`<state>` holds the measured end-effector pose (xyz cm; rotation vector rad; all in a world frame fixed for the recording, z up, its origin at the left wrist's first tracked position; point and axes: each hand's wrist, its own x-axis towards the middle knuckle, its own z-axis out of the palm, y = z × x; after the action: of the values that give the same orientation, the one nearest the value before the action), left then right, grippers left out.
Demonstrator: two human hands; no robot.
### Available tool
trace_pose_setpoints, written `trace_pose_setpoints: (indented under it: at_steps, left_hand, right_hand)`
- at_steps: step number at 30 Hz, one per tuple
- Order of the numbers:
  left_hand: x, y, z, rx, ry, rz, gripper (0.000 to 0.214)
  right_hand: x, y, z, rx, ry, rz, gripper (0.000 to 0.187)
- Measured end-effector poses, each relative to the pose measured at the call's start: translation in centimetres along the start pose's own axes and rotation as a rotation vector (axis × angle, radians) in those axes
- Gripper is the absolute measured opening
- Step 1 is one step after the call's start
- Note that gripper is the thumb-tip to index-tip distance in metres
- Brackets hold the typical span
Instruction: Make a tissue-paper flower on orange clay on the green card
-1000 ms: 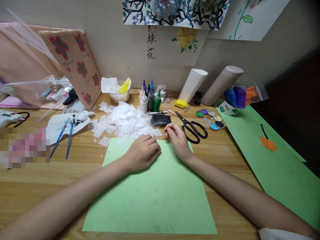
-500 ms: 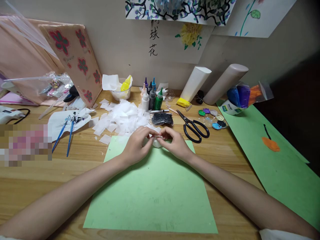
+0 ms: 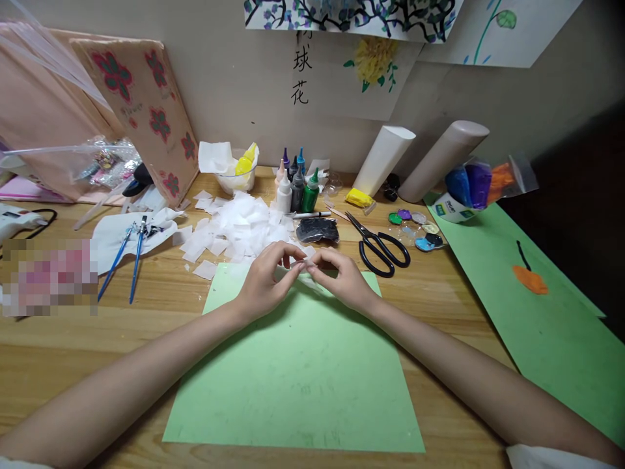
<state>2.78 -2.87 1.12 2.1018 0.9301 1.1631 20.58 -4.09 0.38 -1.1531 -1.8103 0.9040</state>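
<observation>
Above the far edge of a green sheet of paper [image 3: 293, 378], my two hands meet fingertip to fingertip. My left hand [image 3: 268, 277] pinches a small piece of thin white paper [image 3: 308, 280] between thumb and forefinger. From the other side, my right hand [image 3: 342, 277] pinches the same piece. Much of that paper is hidden by the fingers. Just beyond the hands lies a loose pile of white paper squares [image 3: 244, 225], with a black packet [image 3: 317, 230] at its right.
Black-handled scissors [image 3: 381, 244] lie right of the hands. Paint bottles [image 3: 297, 189] stand behind the pile. Two blue brushes [image 3: 138, 260] rest on white paper at left. Another green sheet [image 3: 541, 326] with an orange shape lies at right.
The white paper between my fingers looked bunched and rounded before; now it shows as a flatter, thinner strip. My hands have stayed in nearly the same place, and the view has shifted slightly.
</observation>
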Motion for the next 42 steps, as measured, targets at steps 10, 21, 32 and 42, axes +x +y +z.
trace_pose_setpoints:
  at_steps: [10, 21, 32, 42]
  left_hand:
    - [-0.08, 0.07, -0.12, -0.129, -0.041, -0.121, 0.012]
    - [-0.03, -0.10, -0.08, -0.149, -0.027, -0.142, 0.014]
    - [0.00, 0.18, -0.05, 0.040, 0.000, -0.235, 0.034]
    - [0.02, 0.48, 0.07, 0.255, -0.249, -0.241, 0.029]
  right_hand:
    - [-0.31, -0.25, 0.03, 0.033, 0.030, -0.083, 0.007]
    - [-0.28, -0.31, -0.28, 0.015, 0.007, -0.146, 0.013]
    - [-0.24, -0.15, 0.15, 0.024, 0.157, -0.080, 0.008]
    - [-0.61, -0.13, 0.23, -0.203, 0.207, -0.221, 0.006]
